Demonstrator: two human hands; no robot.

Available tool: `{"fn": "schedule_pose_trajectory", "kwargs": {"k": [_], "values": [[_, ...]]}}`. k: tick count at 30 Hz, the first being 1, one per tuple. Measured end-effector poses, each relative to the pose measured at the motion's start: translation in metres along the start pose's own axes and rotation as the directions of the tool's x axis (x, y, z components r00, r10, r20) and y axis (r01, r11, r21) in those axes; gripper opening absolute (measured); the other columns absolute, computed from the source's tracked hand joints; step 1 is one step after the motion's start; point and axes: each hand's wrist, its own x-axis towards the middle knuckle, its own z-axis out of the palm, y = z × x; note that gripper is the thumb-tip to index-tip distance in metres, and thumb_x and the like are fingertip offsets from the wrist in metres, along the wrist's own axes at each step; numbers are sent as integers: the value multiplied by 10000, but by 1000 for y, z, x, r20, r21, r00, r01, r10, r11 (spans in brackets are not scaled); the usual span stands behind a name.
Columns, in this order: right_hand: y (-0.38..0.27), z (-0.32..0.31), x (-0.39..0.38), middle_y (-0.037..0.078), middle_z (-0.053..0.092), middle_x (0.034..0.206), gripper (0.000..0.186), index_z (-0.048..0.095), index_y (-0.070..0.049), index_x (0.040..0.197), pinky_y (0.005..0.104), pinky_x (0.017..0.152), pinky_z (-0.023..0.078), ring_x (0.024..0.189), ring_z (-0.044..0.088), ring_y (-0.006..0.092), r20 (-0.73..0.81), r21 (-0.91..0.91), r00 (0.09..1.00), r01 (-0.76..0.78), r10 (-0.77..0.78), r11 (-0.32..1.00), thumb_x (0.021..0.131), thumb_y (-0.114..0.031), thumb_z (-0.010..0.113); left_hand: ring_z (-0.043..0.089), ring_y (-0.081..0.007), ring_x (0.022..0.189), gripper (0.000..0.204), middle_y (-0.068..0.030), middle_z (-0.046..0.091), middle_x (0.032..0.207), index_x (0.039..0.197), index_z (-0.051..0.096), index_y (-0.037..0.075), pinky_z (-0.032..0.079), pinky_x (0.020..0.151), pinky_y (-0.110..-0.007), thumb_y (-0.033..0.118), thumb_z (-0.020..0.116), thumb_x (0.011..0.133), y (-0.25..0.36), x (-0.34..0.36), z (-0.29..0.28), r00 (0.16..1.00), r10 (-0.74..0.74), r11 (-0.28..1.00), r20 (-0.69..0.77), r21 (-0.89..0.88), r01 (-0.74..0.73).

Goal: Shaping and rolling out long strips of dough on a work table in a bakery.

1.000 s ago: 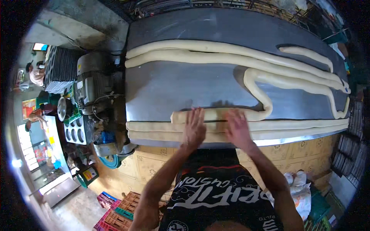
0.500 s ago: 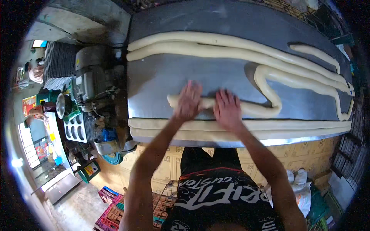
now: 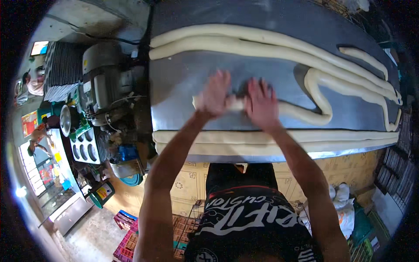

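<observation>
A long pale dough rope lies across the metal table, its left end just past my left hand. To the right it bends back sharply and runs on toward the table's far right. My left hand rests on the rope near that end, fingers stretched and slightly blurred. Beside it, my right hand lies flat on the same rope with its fingers spread, and a short stretch of dough shows between the two. The palms hide the dough under them. Neither hand grips anything.
Two dough ropes run along the table's far side, and two more line its near edge. A short dough piece lies far right. Left of the table stand a motor-driven machine and a moulded baking tray. Crates sit below.
Both hands have slid away from me across the table, and the dough rope under them has rolled farther from the near-edge ropes. The whole view has shifted slightly.
</observation>
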Motion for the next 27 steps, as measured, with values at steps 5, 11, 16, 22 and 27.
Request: {"fn": "schedule_pose_trajectory", "kwargs": {"k": [5, 11, 16, 22, 27], "values": [[-72, -24, -113, 293, 393, 1657, 716, 437, 23, 1593, 693, 1227, 262, 1532, 345, 523, 138, 168, 988, 48, -71, 985, 990, -336, 579, 187, -583, 1583, 782, -310, 225, 1733, 1685, 341, 107, 169, 1287, -690, 437, 593, 1022, 79, -157, 27, 990, -138, 990, 8, 34, 137], [-64, 13, 10, 222, 396, 1692, 727, 420, -92, 1635, 750, 1188, 231, 1512, 399, 490, 9, -44, 989, -148, 148, 988, 1030, -475, 551, 199, -581, 1578, 788, -334, 272, 1705, 1683, 283, 18, 113, 1272, -725, 451, 495, 1060, 35, -50, 5, 890, -351, 857, -289, 282, 430], [-67, 29, 46, 211, 492, 1618, 645, 505, -2, 1551, 621, 1161, 380, 1415, 510, 449, -44, -79, 987, -158, 155, 984, 1006, -341, 570, 212, -517, 1601, 805, -326, 261, 1719, 1663, 279, -40, 156, 1303, -635, 493, 434, 1081, -19, -9, -38, 973, -120, 972, -196, 175, 156], [-148, -1, -91, 280, 279, 1721, 775, 410, -29, 1627, 722, 1266, 162, 1598, 222, 522, 219, 172, 975, -74, 35, 982, 935, -281, 653, 178, -551, 1598, 760, -281, 220, 1749, 1666, 363, 76, 159, 1303, -663, 546, 492, 1083, 20, -180, -4, 995, -29, 994, 94, -105, 39], [-152, 27, -24, 239, 308, 1727, 758, 418, -103, 1646, 739, 1238, 198, 1564, 285, 521, 157, -37, 987, -31, 37, 999, 955, -351, 609, 137, -546, 1610, 815, -307, 226, 1739, 1690, 309, 55, 69, 1296, -692, 603, 375, 1091, 22, -133, -9, 915, -404, 871, -22, 296, 392]]}}
